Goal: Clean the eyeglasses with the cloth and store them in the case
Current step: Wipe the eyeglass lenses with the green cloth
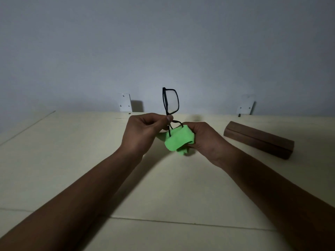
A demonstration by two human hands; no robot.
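Note:
Black-framed eyeglasses (170, 102) stand on end above the table, one lens up against the wall. My left hand (143, 131) pinches the frame near its middle between thumb and fingers. The lower lens is wrapped in a bright green cloth (178, 141), and my right hand (204, 137) is closed around that cloth from the right. The temples run down between my two hands. A brown eyeglass case (259, 139) lies shut on the table, to the right of my right hand and apart from it.
The cream table (72, 160) meets a grey-white wall at its far edge. Two white metal brackets (125, 102) (245, 107) sit on the wall at that edge. A seam crosses the tabletop close to me.

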